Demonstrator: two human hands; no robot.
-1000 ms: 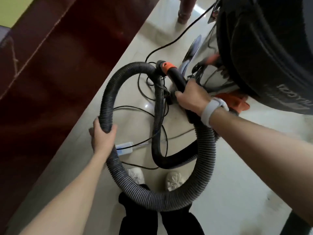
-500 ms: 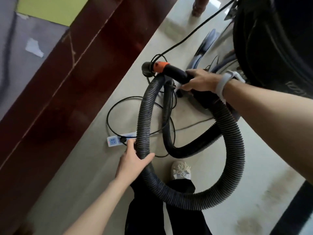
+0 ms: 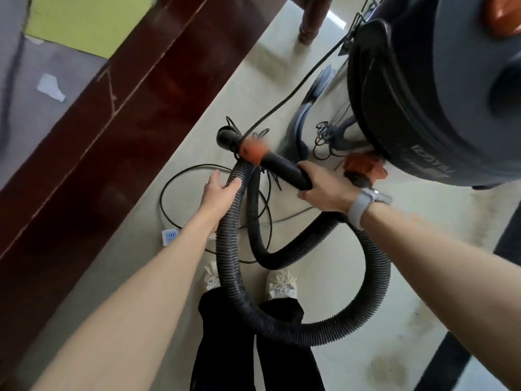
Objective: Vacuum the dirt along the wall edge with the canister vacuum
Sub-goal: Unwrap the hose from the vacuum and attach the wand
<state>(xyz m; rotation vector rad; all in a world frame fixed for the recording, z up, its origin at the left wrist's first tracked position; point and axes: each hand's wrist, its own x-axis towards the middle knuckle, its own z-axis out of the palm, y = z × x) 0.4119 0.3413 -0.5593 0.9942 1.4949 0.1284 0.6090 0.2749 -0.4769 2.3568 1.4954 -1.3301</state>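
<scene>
Gripping the black handle tube [image 3: 287, 170] with the right hand [image 3: 324, 190], fingers curled round its lower end just below the orange collar [image 3: 253, 152]; cupping the ribbed hose [image 3: 228, 244] with the left hand [image 3: 220, 190], thumb on one side and fingers on the other, though not clenching hard by the look of it. Having slid that left hand up the hose since half a second ago — from low down near the power strip [image 3: 170, 237] to just under the collar — and having swung the nozzle end further out toward the dark red wall base [image 3: 93, 153]. Reading as gathering the loop and readying the nozzle, not yet vacuuming. Pointing up-left now, open nozzle mouth [image 3: 225, 136] leading, long axis of the tube running diagonally from the right hand toward the wall edge and tilted only slightly off the floor. Hanging in a big loop in front of the shoes [image 3: 280, 283], the rest of the hose — crossing loose black cable [image 3: 180, 198] on the pale floor [image 3: 118, 272], beside the canister vacuum [image 3: 439, 88] at upper right.
</scene>
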